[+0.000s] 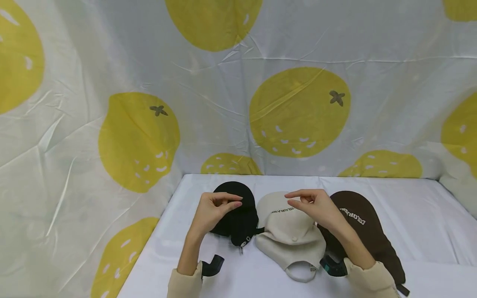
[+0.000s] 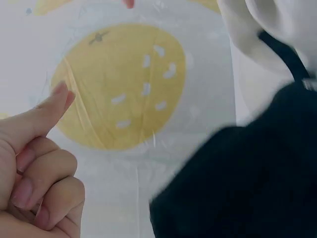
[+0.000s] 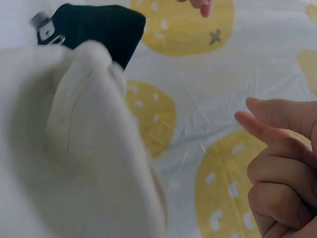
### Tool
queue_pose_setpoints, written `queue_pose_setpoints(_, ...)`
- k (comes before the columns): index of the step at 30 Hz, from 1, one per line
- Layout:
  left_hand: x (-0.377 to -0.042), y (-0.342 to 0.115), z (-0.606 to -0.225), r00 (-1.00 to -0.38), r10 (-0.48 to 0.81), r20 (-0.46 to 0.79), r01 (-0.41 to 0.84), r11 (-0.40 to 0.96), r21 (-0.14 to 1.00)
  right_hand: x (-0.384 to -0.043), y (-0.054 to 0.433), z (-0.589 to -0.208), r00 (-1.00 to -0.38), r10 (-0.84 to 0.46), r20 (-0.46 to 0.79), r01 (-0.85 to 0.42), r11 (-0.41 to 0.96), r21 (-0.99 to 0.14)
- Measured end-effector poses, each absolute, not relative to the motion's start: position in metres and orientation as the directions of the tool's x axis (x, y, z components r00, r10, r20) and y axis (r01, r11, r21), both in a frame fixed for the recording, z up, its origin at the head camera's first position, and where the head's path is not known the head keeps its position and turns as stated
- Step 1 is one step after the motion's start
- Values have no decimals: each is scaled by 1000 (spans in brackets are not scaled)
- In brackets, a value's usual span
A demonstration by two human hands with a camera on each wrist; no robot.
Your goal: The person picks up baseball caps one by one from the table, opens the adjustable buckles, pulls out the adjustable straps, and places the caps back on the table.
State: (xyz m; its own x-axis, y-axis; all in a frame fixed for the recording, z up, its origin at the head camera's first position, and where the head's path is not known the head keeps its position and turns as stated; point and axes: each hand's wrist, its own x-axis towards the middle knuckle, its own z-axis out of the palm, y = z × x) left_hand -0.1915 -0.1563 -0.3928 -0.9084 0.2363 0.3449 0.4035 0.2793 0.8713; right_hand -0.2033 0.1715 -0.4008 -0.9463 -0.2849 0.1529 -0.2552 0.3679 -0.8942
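My left hand (image 1: 212, 213) is raised in front of the black cap (image 1: 238, 219). Its thumb and index finger stretch out with their tips close together, and the other fingers (image 2: 54, 173) are folded into the palm. Over the cream cap (image 1: 294, 238) my right hand (image 1: 316, 207) has much the same shape, a narrow gap between thumb and index tips. Neither hand holds anything. Behind the right wrist lies a dark brown cap (image 1: 352, 203), partly covered by the forearm. The cream and brown caps carry arched lettering; the right fingertips hide part of the cream one's.
The caps lie in a row on a white-covered table (image 1: 428, 231). A white cloth with large yellow lemons (image 1: 298, 111) hangs behind it and along the left side. Black wrist mounts (image 1: 213, 265) stick out by both sleeves. The brown cap's strap points toward the near edge.
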Motion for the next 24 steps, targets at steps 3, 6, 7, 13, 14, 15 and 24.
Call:
queue_pose_setpoints(3, -191, -140, -390, -884, 314, 347, 425, 232, 875, -197, 189, -404, -945, -290, 148, -256, 381, -888)
queue_pose_setpoints(6, -190, -122, -392, -861, 376, 342, 436, 201, 877, -192, 203, -409, -934, -330, 139, -266, 382, -885)
queue_pose_setpoints(7, -189, -116, -393, -856, 395, 334, 433, 196, 880, -191, 207, -410, -925, -354, 138, -276, 378, -884)
queue_pose_setpoints(13, -187, -83, -411, -840, 481, 250, 397, 232, 888, -190, 223, -418, -842, -525, 123, -329, 319, -889)
queue_pose_setpoints(14, -187, -79, -414, -840, 490, 233, 388, 241, 890, -191, 224, -419, -825, -553, 121, -336, 307, -891)
queue_pose_setpoints(15, -187, -75, -416, -839, 500, 216, 378, 249, 891, -191, 225, -419, -807, -579, 114, -342, 301, -890)
queue_pose_setpoints(24, -189, -63, -431, -809, 574, 123, 349, 302, 887, -199, 229, -430, -696, -712, 95, -382, 255, -888)
